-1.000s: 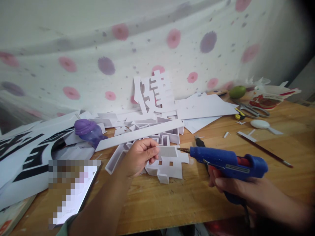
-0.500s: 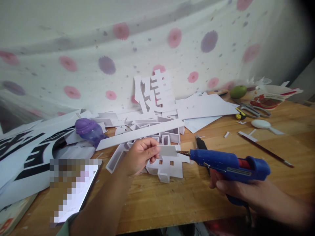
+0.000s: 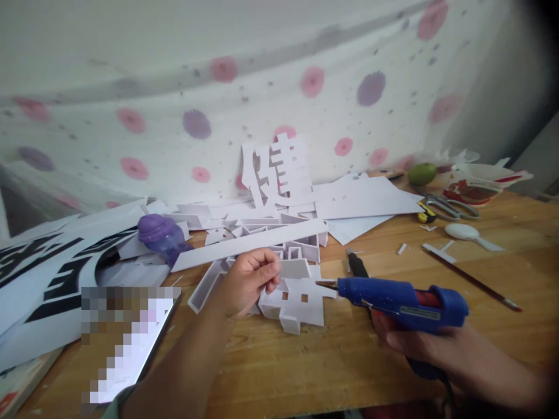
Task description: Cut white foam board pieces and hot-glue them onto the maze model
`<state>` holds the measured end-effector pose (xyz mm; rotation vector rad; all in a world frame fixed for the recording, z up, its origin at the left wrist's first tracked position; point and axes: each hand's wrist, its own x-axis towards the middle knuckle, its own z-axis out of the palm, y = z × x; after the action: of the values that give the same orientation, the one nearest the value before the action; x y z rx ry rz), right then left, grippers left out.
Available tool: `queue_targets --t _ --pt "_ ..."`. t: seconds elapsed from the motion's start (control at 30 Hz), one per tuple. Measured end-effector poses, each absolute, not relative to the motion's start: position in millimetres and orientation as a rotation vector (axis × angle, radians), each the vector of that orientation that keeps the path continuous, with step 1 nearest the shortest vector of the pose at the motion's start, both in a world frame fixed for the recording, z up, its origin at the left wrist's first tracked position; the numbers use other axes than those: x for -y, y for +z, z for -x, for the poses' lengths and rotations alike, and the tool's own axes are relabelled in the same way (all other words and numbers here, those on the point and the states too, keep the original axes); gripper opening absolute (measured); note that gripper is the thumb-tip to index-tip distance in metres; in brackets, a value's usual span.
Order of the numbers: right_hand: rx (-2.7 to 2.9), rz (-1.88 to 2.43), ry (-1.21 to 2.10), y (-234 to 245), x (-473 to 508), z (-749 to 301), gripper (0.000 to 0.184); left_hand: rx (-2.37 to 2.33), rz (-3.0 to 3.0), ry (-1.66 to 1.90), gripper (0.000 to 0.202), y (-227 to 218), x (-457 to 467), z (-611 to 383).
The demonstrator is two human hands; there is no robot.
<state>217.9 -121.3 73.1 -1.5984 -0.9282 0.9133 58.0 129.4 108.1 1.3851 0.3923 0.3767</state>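
Between thumb and fingers, my left hand (image 3: 251,279) pinches a small white board strip (image 3: 294,268). My right hand (image 3: 430,343) is wrapped round the handle of a blue glue gun (image 3: 393,297), whose nozzle points left, a little apart from the strip's right end. Below the strip lies a white cut-out character piece (image 3: 305,311) with small square holes and upright walls along part of its edge. A long white strip (image 3: 253,244) rests across several white walled letter pieces (image 3: 305,250) behind my left hand.
A white cut-out character (image 3: 279,174) leans at the back against a dotted curtain (image 3: 161,151). On the left are a purple bottle (image 3: 159,235), printed sheets (image 3: 56,273) and a blurred tablet (image 3: 131,343). A cutter (image 3: 357,265), brush (image 3: 476,279), white spoon (image 3: 471,234) and scissors (image 3: 454,206) lie right.
The glue gun's nozzle has moved away from the strip's right edge, slightly downward. My left hand still holds the strip, which has tilted a little. The whole view has shifted slightly.
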Motion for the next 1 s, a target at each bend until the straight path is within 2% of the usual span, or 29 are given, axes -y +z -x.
queue_targets --t 0.1,0.2,0.4,0.6,0.87,0.93,1.0 --pt "0.972 1.403 0.958 77 118 -218 0.036 -0.401 -1.341 0.425 0.034 111 -127 -57" --pt "0.959 1.188 0.863 83 113 -218 0.035 -0.398 -1.256 0.484 0.031 118 -113 -57" --pt "0.784 1.002 0.704 91 101 -218 0.036 -0.269 -1.076 0.399 0.027 106 -34 -87" --pt "0.726 1.138 0.647 90 97 -233 0.053 -0.188 -0.867 0.135 0.03 75 12 -130" --pt "1.022 1.379 0.722 101 108 -270 0.07 -0.232 -0.961 0.311 0.031 69 7 -145" --pt "1.188 1.5 0.797 110 113 -298 0.067 -0.268 -1.007 0.354 0.031 68 0 -145" --pt "1.316 1.706 0.894 122 120 -340 0.051 -0.294 -1.061 0.39 0.03 67 -8 -145"
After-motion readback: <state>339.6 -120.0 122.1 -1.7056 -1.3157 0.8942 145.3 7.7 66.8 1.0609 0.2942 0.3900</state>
